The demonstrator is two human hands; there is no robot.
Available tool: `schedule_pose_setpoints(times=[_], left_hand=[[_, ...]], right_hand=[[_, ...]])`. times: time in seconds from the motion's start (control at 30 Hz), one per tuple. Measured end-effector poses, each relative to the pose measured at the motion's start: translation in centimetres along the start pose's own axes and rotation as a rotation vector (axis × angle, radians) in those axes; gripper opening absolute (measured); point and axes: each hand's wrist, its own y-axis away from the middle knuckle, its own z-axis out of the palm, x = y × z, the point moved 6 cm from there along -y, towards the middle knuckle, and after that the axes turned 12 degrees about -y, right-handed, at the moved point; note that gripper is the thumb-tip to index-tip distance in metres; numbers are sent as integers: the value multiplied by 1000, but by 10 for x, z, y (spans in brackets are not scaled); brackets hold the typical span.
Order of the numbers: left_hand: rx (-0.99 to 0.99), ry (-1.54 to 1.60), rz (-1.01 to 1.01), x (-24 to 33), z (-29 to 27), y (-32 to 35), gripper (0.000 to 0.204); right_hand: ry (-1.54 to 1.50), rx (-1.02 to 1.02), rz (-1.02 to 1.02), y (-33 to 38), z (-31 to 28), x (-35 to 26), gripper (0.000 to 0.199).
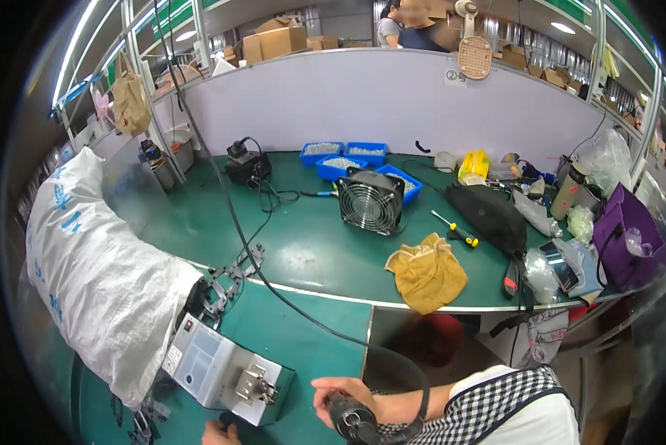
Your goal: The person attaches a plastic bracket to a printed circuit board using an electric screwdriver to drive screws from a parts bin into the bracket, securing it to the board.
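Observation:
My right hand (342, 393) is wrapped round a black corded power tool (354, 421), a thick cylinder seen nearly end-on. Its black cable loops up beside my forearm and runs off toward the upper left. At the lower edge, my left hand (220, 433) shows only in part, its fingers closed on a small black part (229, 420). Just above that hand stands a grey-white machine (203, 362) with a metal fixture (254, 384) on its near right end. A large white woven sack (99, 274) lies against it, with dark linked parts (225, 285) spilling from the mouth.
Across the green bench (303, 263) sit a metal-framed fan (370, 202), blue trays (345, 165) of small pieces, a black power unit (248, 167), yellow-black screwdrivers (459, 231), a tan cloth (427, 273), a black bag (489, 219) and a purple bag (630, 241). People (414, 30) stand beyond the partition.

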Motion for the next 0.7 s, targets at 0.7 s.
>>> schedule_pose_setpoints(times=[0.7], left_hand=[[391, 222, -234, -43, -92, 159, 28]], right_hand=[[991, 51, -43, -1, -1, -19, 12]])
